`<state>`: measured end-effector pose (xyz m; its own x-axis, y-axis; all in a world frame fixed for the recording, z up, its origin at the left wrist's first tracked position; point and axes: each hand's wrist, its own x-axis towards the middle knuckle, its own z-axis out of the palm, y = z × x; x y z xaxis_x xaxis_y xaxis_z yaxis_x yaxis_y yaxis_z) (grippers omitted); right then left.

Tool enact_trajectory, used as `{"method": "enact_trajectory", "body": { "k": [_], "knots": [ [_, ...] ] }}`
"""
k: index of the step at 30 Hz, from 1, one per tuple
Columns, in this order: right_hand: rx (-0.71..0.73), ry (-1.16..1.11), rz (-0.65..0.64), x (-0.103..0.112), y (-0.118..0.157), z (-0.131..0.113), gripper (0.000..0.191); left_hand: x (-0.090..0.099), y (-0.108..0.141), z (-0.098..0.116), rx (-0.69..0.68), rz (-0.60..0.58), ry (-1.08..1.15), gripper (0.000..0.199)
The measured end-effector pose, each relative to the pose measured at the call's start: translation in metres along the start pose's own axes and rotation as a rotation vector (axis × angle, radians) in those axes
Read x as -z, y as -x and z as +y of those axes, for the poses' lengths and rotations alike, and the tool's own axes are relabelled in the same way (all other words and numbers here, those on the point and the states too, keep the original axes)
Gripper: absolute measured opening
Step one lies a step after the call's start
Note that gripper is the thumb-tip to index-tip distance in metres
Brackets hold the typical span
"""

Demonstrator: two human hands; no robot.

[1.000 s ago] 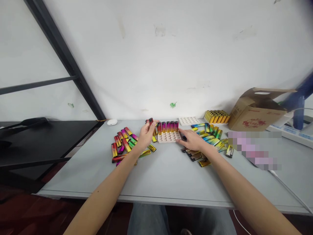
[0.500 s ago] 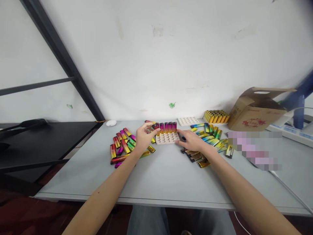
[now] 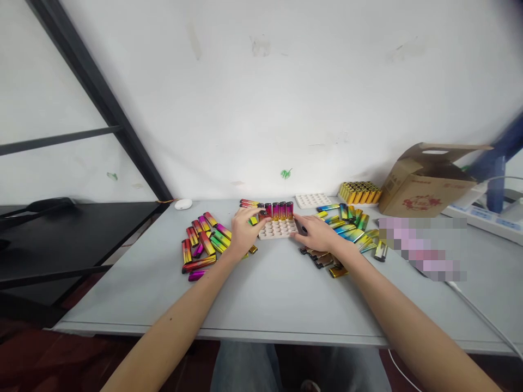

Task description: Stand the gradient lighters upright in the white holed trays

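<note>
A white tray [image 3: 278, 230] with rows of round holes lies in the middle of the table. Along its back row stand several purple-and-gold lighters [image 3: 279, 211]. My left hand [image 3: 244, 231] is closed at the tray's back left corner, thumb and fingers pinching a dark-topped lighter [image 3: 263, 214] beside that row; whether its base sits in a hole is hidden. At the tray's right edge, my right hand [image 3: 316, 232] grips the side with thumb and index finger. Loose red, purple and green lighters [image 3: 204, 245] lie left of my left hand. Blue-yellow lighters [image 3: 351, 233] lie around my right hand.
Behind, against the wall, are a second white tray [image 3: 314, 201] and a block of upright yellow lighters [image 3: 360, 193]. An open cardboard box [image 3: 425, 188] stands at the back right, near a power strip [image 3: 494, 220]. A white case [image 3: 183, 204] sits back left. A cable [image 3: 482, 307] crosses the right side.
My left hand has shifted slightly toward the tray, bringing the lighter up to the left end of the back row. My right hand stays on the tray's edge. The view has moved slightly.
</note>
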<state>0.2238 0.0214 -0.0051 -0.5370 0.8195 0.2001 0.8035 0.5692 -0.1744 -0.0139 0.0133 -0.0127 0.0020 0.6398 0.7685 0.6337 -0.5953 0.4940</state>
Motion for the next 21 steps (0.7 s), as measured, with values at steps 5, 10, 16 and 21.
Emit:
{"method": "enact_trajectory", "body": {
  "k": [5,10,16,21],
  "knots": [
    [0.002,0.000,-0.001,0.0002,0.0003,-0.0008,0.057,-0.0031,0.0013,-0.0034,0.007,-0.046,-0.094,0.022],
    [0.002,0.007,-0.001,-0.0009,-0.0001,-0.0004,0.058,-0.0028,0.0018,-0.0013,0.123,-0.079,-0.083,0.036],
    [0.009,-0.003,0.000,-0.0019,-0.0004,0.0003,0.057,-0.0001,0.0018,0.0030,0.116,-0.101,-0.065,0.034],
    [0.014,0.003,0.000,-0.0015,-0.0009,-0.0010,0.055,0.0005,0.0004,0.0047,0.113,-0.112,-0.101,0.036]
  ]
}}
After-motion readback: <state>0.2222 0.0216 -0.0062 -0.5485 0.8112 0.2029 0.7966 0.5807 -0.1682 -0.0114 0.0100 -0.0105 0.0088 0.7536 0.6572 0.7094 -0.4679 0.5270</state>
